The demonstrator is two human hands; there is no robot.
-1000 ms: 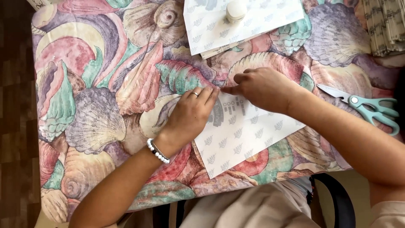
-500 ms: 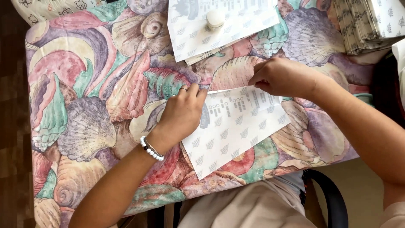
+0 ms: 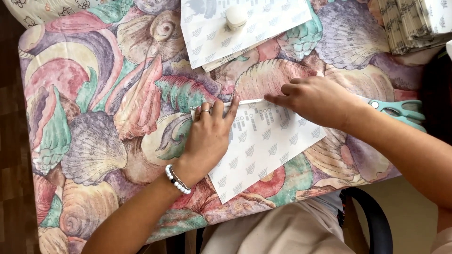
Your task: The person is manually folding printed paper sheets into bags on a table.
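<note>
From the head view, my right hand (image 3: 316,101) had slid left along the folded top edge of the paper sheet (image 3: 268,146), fingertips pressing the crease, gripping nothing. My left hand (image 3: 209,136) lay flat, pinning the sheet to the shell-print tablecloth (image 3: 94,117). Scissors (image 3: 398,110) had reappeared at right.

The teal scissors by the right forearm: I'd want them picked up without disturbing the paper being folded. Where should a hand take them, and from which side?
Take the scissors by the looped handles, probably coming from the table's right edge. The handles lie toward that edge, clear of the paper sheet, while the blade end is hidden behind the right hand.
</note>
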